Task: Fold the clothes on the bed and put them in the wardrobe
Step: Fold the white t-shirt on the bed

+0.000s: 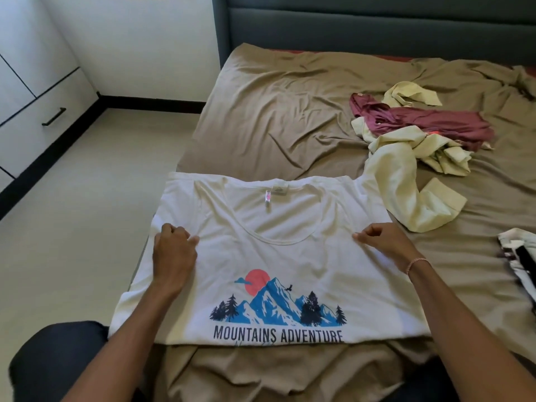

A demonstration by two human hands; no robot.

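Left hand (pixel 174 250) and right hand (pixel 380 242) pinch the T-shirt (pixel 275 265); an uneven tug could slide its nine-o'clock edge off the bed (pixel 261 111)

White wall (pixel 145 39), black skirting (pixel 150 103), beige floor (pixel 87 198), dark grey padded headboard (pixel 377 24)

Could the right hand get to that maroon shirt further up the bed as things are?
Probably yes, with a lean forward. The right hand is pinching the white T-shirt and must let go first. Only the pale yellow garment lies flat between it and the maroon shirt.
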